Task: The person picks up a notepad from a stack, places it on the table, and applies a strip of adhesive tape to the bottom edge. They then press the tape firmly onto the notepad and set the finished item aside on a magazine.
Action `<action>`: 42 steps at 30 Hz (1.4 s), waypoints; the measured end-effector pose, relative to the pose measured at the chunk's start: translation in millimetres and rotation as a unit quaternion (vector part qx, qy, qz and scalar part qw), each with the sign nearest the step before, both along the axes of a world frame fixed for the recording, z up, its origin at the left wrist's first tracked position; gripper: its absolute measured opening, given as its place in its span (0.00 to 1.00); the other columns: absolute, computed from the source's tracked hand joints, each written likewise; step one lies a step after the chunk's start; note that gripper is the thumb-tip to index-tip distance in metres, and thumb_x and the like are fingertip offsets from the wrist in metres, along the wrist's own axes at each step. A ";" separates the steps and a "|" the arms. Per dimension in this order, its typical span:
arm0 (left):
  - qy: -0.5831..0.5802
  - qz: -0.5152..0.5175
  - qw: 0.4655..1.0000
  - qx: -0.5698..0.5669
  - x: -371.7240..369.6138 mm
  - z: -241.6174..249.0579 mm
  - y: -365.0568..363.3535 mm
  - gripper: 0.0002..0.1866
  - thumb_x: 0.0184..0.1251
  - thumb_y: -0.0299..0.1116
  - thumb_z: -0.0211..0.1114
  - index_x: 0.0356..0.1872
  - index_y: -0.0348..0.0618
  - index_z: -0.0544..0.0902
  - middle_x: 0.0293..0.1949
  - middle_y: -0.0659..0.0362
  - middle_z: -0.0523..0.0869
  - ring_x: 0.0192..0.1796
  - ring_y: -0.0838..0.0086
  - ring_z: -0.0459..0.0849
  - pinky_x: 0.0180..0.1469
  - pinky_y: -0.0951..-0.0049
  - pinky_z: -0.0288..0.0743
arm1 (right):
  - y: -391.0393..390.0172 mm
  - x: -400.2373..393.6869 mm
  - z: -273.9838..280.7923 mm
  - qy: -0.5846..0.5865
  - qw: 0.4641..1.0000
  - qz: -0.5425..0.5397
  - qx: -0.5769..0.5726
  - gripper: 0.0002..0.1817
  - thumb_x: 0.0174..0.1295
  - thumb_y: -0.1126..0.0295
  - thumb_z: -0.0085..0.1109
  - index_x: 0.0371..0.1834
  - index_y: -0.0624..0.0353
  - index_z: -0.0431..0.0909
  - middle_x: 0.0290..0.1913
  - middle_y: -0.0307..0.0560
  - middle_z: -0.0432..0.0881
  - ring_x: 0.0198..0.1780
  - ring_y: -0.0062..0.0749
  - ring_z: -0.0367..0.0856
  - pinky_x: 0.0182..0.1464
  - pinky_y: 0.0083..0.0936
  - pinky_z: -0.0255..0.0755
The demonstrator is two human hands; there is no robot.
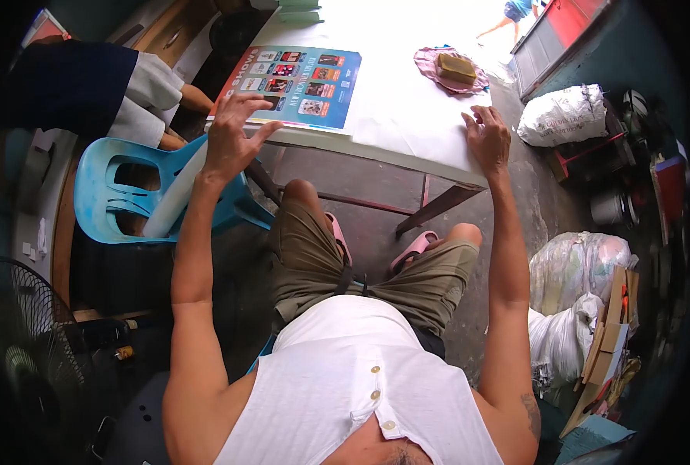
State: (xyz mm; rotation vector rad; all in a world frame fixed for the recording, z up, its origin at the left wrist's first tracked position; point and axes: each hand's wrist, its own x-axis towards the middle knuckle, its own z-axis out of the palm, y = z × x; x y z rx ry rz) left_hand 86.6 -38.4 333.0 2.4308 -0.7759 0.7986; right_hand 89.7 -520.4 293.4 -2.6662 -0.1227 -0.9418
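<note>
My left hand (pixel 235 136) is over the near left corner of a printed colour sheet (pixel 343 85) with rows of small pictures. Its fingers are bent and apart, with nothing between them. The sheet lies at the left of the white table (pixel 407 139), along its front edge. At the table's right corner is my right hand (pixel 489 141), its fingers loosely curled and apart, holding nothing. Beyond it a brown block (pixel 456 68) rests on a crumpled pink cloth (pixel 430 65).
A blue plastic chair (pixel 97 190) stands on the left, beside another person (pixel 81 93). A fan (pixel 31 333) is at the lower left. To the right are a white sack (pixel 563 116), a clear plastic bag (pixel 581 263) and wooden boards (pixel 602 356). Green items (pixel 298 9) lie on the table's far side.
</note>
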 end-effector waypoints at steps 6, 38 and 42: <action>0.001 -0.027 0.997 0.077 87.3 41.0 -31.0 0.21 0.62 0.46 0.78 0.52 0.47 0.88 0.59 0.54 0.84 0.65 0.55 0.78 0.70 0.53 0.71 | 1.6 -3.6 2.6 0.013 0.999 0.032 0.010 0.13 0.63 0.66 0.72 0.47 0.59 0.84 0.44 0.52 0.86 0.45 0.48 0.87 0.47 0.41 0.80; 0.241 0.166 0.948 0.124 425.4 203.8 -53.2 0.64 0.38 0.65 0.81 0.78 0.38 0.68 0.69 0.41 0.77 0.66 0.52 0.79 0.69 0.57 0.73 | 7.9 -4.0 22.4 0.078 0.987 0.139 0.027 0.24 0.60 0.67 0.74 0.58 0.64 0.79 0.48 0.53 0.82 0.43 0.49 0.81 0.47 0.42 0.75; 0.271 0.176 0.941 0.104 399.7 204.2 -44.4 0.65 0.32 0.66 0.81 0.77 0.43 0.70 0.69 0.39 0.76 0.70 0.51 0.75 0.73 0.56 0.69 | 6.9 -6.0 20.0 0.075 0.988 0.131 0.037 0.24 0.61 0.67 0.73 0.58 0.64 0.78 0.49 0.53 0.82 0.44 0.49 0.81 0.49 0.43 0.75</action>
